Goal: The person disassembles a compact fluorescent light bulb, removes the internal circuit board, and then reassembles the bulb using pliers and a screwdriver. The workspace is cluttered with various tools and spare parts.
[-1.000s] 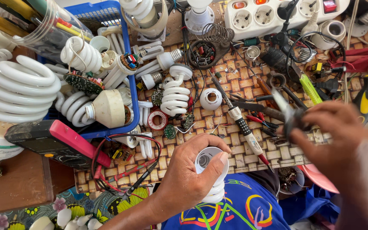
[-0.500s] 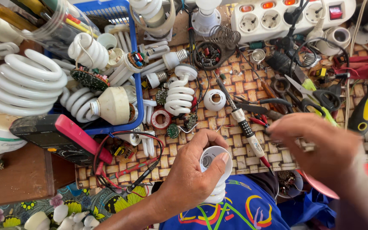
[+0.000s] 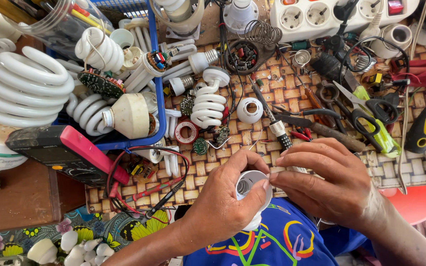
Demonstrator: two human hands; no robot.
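Single view, head-worn camera. Looks almost straight down onto a counter (image 3: 252, 162) covered by a woven mat, from close above. The person's lap fills the bottom edge; the far side of the counter, with a white power strip (image 3: 321, 15), runs along the top. Left hand (image 3: 228, 202) and right hand (image 3: 331, 182) sit low centre, nearest the lens. No second view to overlap.

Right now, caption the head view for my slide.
Left hand grips white bulb base; right hand pinches its rim above cluttered woven mat.
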